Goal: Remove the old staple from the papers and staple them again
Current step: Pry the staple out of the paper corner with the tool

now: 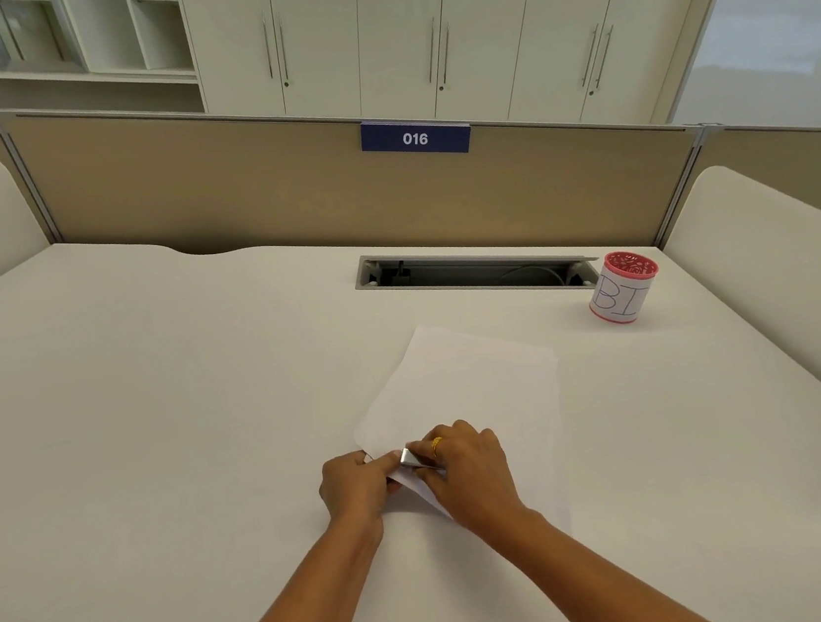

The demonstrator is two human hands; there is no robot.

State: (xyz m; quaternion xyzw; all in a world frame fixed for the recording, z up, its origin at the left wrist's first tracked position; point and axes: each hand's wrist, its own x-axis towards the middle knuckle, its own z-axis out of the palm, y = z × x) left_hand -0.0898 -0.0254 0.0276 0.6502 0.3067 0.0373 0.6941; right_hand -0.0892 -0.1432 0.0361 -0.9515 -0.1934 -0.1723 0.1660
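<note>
White papers (464,387) lie on the white desk (153,420), turned at an angle, with the near left corner lifted. My left hand (355,485) pinches that corner from the left. My right hand (469,469), with a gold ring on it, grips a small silver metal tool (410,457) and presses it onto the same corner, right beside my left fingertips. The staple itself is hidden under the tool and fingers. I cannot tell whether the tool is a stapler or a staple remover.
A red mesh cup (622,287) wrapped in white paper with letters stands at the far right. An open cable slot (476,271) is set into the desk behind the papers. A tan partition (280,192) with a blue 016 label closes the back.
</note>
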